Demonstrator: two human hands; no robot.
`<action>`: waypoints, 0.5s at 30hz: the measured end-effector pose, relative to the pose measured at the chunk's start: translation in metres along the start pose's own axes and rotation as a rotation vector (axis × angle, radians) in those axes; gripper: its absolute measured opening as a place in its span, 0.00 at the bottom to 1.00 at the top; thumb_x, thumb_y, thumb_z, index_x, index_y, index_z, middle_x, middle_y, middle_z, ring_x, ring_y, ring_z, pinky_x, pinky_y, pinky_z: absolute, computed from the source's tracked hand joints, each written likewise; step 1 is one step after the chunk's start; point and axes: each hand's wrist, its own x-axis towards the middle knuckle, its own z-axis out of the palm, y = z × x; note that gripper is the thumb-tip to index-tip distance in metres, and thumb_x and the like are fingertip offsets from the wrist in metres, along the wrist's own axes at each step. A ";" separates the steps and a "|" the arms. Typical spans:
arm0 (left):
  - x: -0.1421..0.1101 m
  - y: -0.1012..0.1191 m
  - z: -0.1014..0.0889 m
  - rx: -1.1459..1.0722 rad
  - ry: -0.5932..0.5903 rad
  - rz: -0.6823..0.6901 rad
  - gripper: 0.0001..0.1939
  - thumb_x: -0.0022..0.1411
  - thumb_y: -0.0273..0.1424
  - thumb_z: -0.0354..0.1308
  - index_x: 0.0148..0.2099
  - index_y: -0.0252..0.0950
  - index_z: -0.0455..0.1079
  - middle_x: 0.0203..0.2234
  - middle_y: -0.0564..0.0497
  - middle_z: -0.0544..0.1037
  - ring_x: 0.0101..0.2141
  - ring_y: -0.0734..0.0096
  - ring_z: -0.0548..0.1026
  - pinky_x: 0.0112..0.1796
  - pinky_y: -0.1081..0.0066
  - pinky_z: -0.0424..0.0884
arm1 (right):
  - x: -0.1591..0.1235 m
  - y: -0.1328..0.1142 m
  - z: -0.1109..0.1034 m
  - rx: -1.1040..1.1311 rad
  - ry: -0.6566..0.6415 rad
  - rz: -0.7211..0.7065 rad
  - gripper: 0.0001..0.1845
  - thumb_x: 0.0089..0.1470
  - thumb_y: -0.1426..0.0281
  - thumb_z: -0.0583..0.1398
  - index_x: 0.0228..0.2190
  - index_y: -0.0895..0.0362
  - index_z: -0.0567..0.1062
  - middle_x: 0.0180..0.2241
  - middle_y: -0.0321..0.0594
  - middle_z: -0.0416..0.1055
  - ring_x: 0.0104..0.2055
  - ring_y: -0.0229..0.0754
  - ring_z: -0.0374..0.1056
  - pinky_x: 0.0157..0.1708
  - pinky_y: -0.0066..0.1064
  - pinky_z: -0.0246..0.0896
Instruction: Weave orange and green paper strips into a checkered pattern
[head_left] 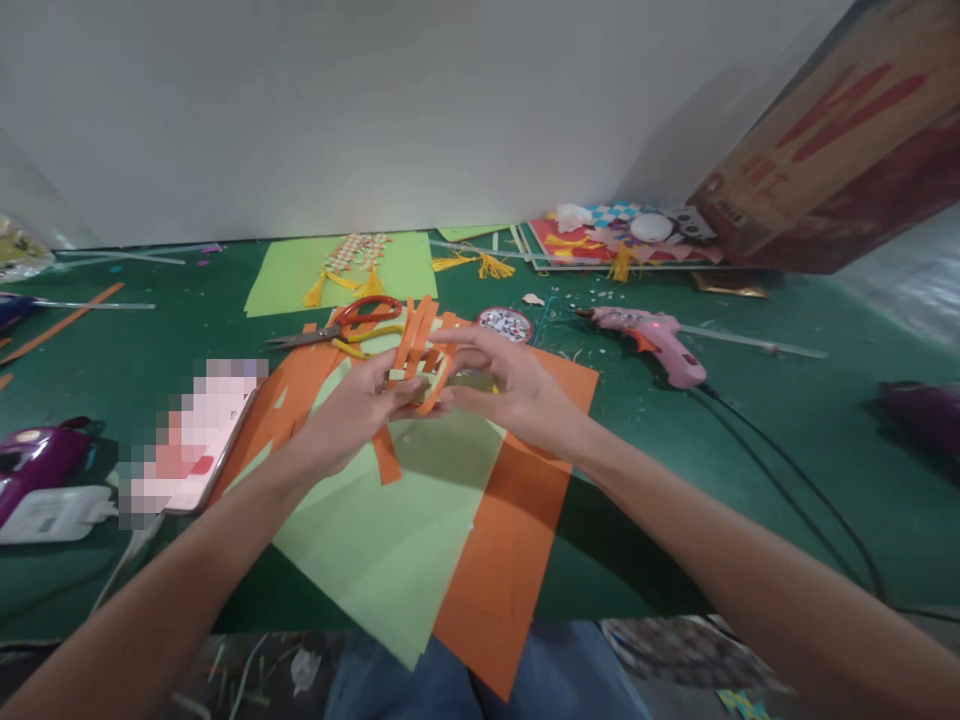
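Between my hands is a small woven piece of orange and pale green paper strips [417, 352], with several orange ends standing up. My left hand [358, 400] grips its lower left side, thumb across the front. On the other side, my right hand [506, 385] pinches a curved strip at the right edge. Beneath lie pale green paper sheets [397, 540] and orange paper [510, 560], overhanging the table's front edge. Scissors [345, 325] with red and yellow handles rest just behind my left hand. A round dish of small bits [505, 324] sits behind my right hand.
A pink glue gun [660, 345] lies at right, its cord trailing to the front edge. A phone [202, 440] is on the left, near a white charger [56, 515]. Yellow tassels [371, 283] lie on green paper at the back. A brown paper bag [840, 140] stands back right.
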 end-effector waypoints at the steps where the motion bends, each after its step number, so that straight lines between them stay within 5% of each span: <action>1: 0.000 0.000 0.000 -0.006 -0.005 -0.005 0.18 0.56 0.32 0.60 0.50 0.36 0.67 0.42 0.49 0.76 0.39 0.65 0.77 0.44 0.62 0.73 | 0.000 0.000 0.000 -0.015 0.010 -0.003 0.19 0.48 0.70 0.62 0.44 0.52 0.69 0.38 0.37 0.72 0.38 0.39 0.69 0.43 0.37 0.62; 5: 0.000 -0.001 0.000 -0.006 -0.010 -0.037 0.15 0.57 0.33 0.59 0.47 0.36 0.67 0.40 0.50 0.76 0.40 0.64 0.77 0.45 0.62 0.73 | 0.001 0.001 0.000 -0.041 0.019 -0.003 0.19 0.47 0.74 0.61 0.43 0.53 0.70 0.32 0.35 0.72 0.35 0.38 0.69 0.40 0.35 0.62; 9: -0.001 -0.001 -0.002 0.104 0.002 -0.068 0.17 0.55 0.33 0.61 0.47 0.36 0.66 0.40 0.50 0.75 0.42 0.64 0.76 0.46 0.63 0.72 | 0.001 0.003 0.000 -0.019 0.010 -0.007 0.15 0.45 0.77 0.59 0.38 0.54 0.73 0.36 0.37 0.73 0.39 0.39 0.69 0.40 0.33 0.62; 15: 0.000 -0.001 0.001 -0.013 0.020 -0.037 0.16 0.57 0.33 0.60 0.47 0.35 0.66 0.43 0.49 0.74 0.43 0.65 0.75 0.47 0.62 0.72 | -0.001 0.001 -0.001 0.129 0.006 0.075 0.12 0.48 0.75 0.56 0.35 0.54 0.75 0.38 0.39 0.73 0.40 0.40 0.69 0.39 0.34 0.62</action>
